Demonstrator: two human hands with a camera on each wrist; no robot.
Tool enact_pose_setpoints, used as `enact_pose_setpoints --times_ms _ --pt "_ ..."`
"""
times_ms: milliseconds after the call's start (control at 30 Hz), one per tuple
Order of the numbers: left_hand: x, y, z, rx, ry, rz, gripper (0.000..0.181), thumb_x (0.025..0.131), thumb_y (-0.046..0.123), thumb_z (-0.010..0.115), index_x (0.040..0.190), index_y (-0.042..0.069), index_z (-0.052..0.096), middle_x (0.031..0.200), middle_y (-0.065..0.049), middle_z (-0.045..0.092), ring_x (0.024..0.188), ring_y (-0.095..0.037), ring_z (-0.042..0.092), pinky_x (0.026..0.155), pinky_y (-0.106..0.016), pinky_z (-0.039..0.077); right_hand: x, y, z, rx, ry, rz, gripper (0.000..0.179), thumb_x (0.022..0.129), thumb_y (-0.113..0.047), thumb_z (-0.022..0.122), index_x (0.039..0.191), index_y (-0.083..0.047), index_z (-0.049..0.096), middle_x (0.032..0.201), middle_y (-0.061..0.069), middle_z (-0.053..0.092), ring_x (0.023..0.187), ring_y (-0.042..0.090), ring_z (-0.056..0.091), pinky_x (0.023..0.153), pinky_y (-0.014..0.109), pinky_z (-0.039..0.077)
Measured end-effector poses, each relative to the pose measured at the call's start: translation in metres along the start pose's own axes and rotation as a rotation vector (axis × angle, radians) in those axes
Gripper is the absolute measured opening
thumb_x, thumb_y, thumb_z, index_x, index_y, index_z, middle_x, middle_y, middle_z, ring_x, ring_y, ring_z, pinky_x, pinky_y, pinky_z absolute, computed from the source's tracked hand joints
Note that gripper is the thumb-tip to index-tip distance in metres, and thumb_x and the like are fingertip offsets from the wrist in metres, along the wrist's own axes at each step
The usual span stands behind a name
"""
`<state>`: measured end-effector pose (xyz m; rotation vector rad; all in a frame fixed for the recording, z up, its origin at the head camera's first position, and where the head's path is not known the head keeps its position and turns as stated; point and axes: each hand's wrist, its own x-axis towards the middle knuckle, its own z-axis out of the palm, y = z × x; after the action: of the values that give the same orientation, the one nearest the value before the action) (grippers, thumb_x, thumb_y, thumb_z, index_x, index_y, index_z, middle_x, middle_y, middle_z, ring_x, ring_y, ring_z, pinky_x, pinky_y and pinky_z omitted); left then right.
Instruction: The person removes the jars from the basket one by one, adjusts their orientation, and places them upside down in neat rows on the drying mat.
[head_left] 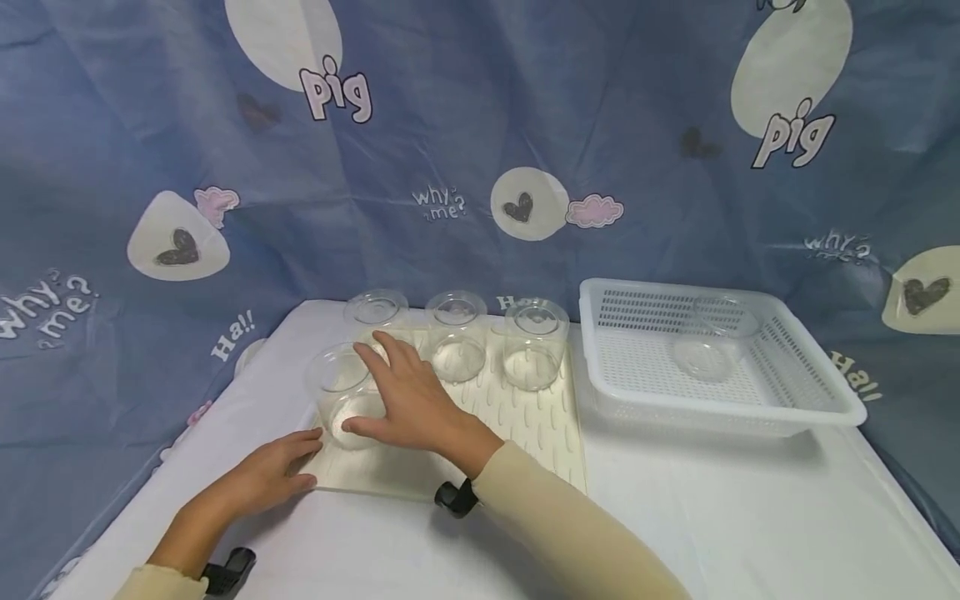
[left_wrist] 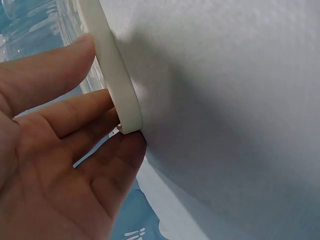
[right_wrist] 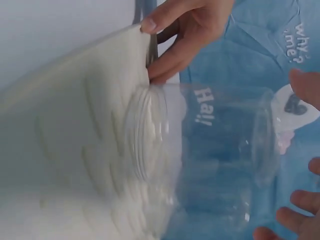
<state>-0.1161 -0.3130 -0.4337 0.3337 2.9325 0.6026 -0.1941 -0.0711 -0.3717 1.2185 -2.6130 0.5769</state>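
Observation:
A clear plastic jar stands mouth down at the front left of a cream, ridged mat. My right hand hovers over and beside this jar, its fingers spread wide. In the right wrist view, a gap shows between those fingertips and the jar. My left hand rests at the mat's front left corner. Up close in the left wrist view, the thumb and fingers of that hand touch the mat's edge. Three similar jars line the back of the mat, the rightmost jar among them.
Right of the mat sits a white perforated plastic basket with another clear jar tilted inside. A white cloth covers the table. Blue printed fabric hangs behind and along the sides.

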Motion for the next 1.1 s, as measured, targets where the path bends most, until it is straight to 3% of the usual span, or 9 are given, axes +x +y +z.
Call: enact_pose_setpoints --times_ms 200,367,533,667,800,1100 --pt "-0.003 -0.003 0.001 -0.001 0.020 0.005 0.054 0.085 0.013 0.075 0.128 -0.014 0.057 0.143 -0.032 0.048 0.130 -0.055 0.045 0.104 -0.065 0.041 -0.024 0.020 -0.030 -0.066 0.014 -0.136 0.078 0.089 -0.049 0.068 0.153 -0.020 0.034 0.162 0.011 0.027 0.146 0.028 0.036 0.106 0.050 0.049" --pt "-0.001 -0.001 0.004 0.010 0.014 0.020 0.055 0.085 0.014 0.075 0.128 -0.014 0.057 0.143 -0.032 0.048 0.130 -0.055 0.046 0.104 -0.065 0.042 -0.057 0.052 -0.061 -0.157 0.073 -0.229 0.066 0.087 -0.042 0.074 0.143 -0.018 0.049 0.157 0.012 0.036 0.142 0.028 0.040 0.103 0.051 0.050" --pt "0.000 0.000 0.006 0.029 0.017 0.033 0.055 0.084 0.015 0.075 0.127 -0.014 0.058 0.142 -0.032 0.050 0.129 -0.054 0.048 0.103 -0.064 0.043 -0.091 0.091 -0.106 -0.319 0.116 -0.302 0.057 0.084 -0.037 0.076 0.134 -0.017 0.057 0.151 0.013 0.045 0.137 0.032 0.044 0.103 0.052 0.050" --pt "0.000 0.001 0.004 0.043 0.019 0.032 0.055 0.084 0.015 0.075 0.128 -0.014 0.058 0.142 -0.032 0.050 0.129 -0.054 0.048 0.103 -0.064 0.043 -0.109 0.130 -0.144 -0.471 0.102 -0.247 0.055 0.083 -0.032 0.078 0.132 -0.015 0.059 0.150 0.014 0.045 0.136 0.034 0.044 0.101 0.056 0.049" --pt "0.001 0.001 0.002 0.056 0.020 0.023 0.054 0.084 0.016 0.076 0.127 -0.013 0.059 0.142 -0.031 0.051 0.129 -0.054 0.048 0.103 -0.064 0.043 -0.120 0.163 -0.172 -0.535 0.105 -0.159 0.054 0.081 -0.026 0.080 0.129 -0.012 0.061 0.148 0.017 0.046 0.135 0.036 0.044 0.097 0.057 0.049" --pt "0.005 0.001 0.001 0.050 0.009 0.021 0.055 0.083 0.016 0.077 0.126 -0.013 0.059 0.142 -0.032 0.051 0.128 -0.055 0.048 0.103 -0.065 0.043 -0.137 0.191 -0.195 -0.531 0.155 -0.099 0.054 0.078 -0.021 0.082 0.127 -0.009 0.062 0.145 0.019 0.048 0.130 0.039 0.046 0.083 0.058 0.049"
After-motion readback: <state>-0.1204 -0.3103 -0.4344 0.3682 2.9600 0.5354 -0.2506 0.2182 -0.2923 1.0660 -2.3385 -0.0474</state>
